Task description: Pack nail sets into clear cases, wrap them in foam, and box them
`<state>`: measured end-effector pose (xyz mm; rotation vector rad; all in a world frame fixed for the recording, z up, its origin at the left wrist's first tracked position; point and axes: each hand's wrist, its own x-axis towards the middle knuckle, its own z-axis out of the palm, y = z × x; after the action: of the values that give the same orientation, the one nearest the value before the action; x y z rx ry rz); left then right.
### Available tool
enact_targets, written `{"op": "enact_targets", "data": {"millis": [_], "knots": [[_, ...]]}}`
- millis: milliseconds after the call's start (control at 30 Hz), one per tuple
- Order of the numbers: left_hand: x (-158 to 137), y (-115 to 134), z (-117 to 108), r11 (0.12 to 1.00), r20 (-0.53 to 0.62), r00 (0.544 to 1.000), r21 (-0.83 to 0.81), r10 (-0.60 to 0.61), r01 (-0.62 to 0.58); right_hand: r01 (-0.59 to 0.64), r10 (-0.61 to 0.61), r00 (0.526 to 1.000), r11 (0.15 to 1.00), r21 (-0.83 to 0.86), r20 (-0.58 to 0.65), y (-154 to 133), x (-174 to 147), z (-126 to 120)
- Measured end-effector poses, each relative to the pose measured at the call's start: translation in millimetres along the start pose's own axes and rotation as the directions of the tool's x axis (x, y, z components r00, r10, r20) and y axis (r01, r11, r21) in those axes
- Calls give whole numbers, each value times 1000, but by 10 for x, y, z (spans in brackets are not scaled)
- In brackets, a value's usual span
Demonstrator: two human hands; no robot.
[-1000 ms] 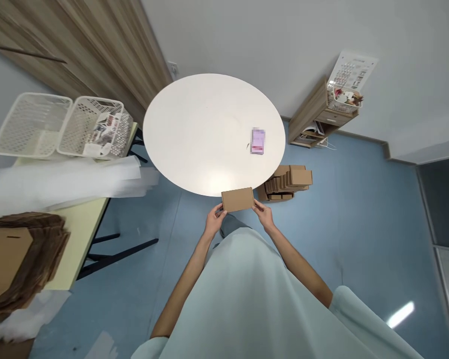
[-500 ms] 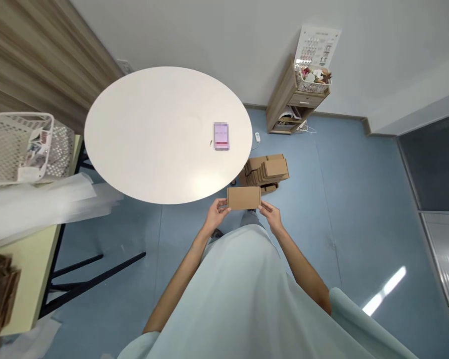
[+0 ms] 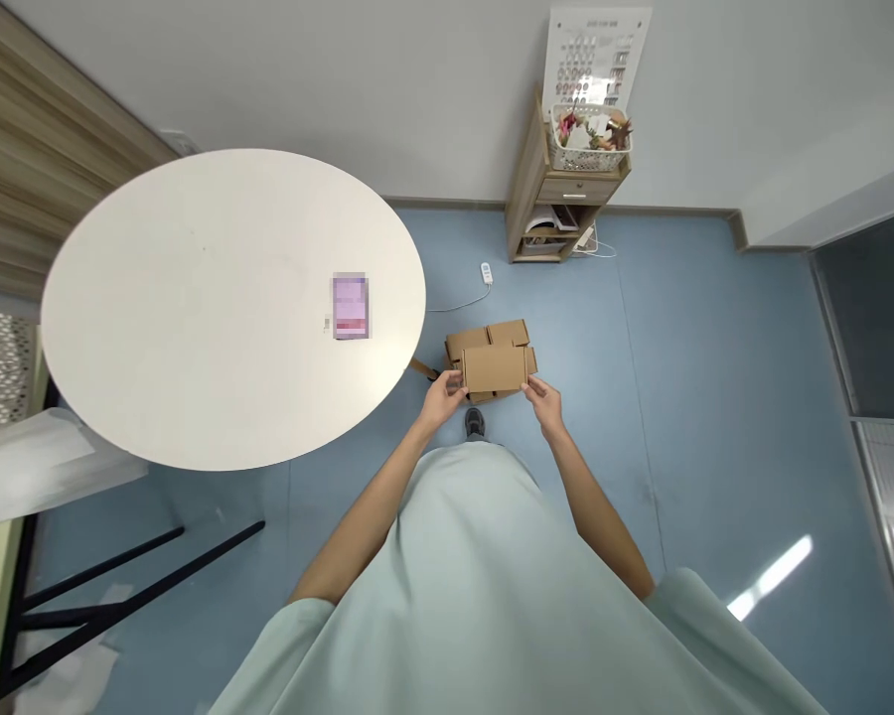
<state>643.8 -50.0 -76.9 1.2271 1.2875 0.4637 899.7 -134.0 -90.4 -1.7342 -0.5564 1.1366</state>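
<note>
A small brown cardboard box (image 3: 495, 368) is held level in front of me, gripped at its two short ends. My left hand (image 3: 444, 398) pinches the left end, thumb toward me. At the right end, my right hand (image 3: 543, 404) has its fingers closed on the edge in the same way. Beyond and below the held box, a pile of similar cardboard boxes (image 3: 508, 332) sits on the floor, partly hidden by it.
To the left stands a white oval table (image 3: 194, 377) with a blurred purple item (image 3: 351, 306) on it. A wooden cabinet (image 3: 527, 179) by the wall carries a white basket (image 3: 590, 159). A white cable with a switch (image 3: 486, 273) lies on the blue floor (image 3: 722, 397).
My view has shifted rightward, so the table sits farther left. The held box is now over the floor pile, covering part of it. Both hands keep their grip.
</note>
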Motion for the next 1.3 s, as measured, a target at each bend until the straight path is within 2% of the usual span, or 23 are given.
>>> {"op": "enact_targets", "data": {"millis": [167, 367, 567, 800, 967, 1133, 1300], "knots": [[361, 114, 309, 996, -21, 995, 10, -93, 93, -45, 45, 999, 999, -31, 11, 8, 598, -152], [541, 64, 438, 975, -67, 974, 36, -215, 217, -62, 66, 997, 996, -69, 51, 153, 887, -109], [615, -105, 454, 981, -102, 976, 18, -191, 194, -73, 88, 990, 988, -140, 108, 282, 1011, -54], [699, -233, 526, 959, -110, 955, 45, -275, 281, -86, 114, 987, 972, -220, 114, 400, 1057, 5], [657, -225, 526, 959, -113, 956, 53, -270, 277, -72, 101, 989, 968, -242, 110, 375, 1054, 2], [590, -173, 480, 954, -42, 960, 104, -277, 280, -80, 104, 992, 956, -284, 71, 324, 1064, 13], [425, -133, 348, 950, -77, 962, 153, -262, 271, -39, 51, 998, 951, -306, 33, 246, 918, -35]]}}
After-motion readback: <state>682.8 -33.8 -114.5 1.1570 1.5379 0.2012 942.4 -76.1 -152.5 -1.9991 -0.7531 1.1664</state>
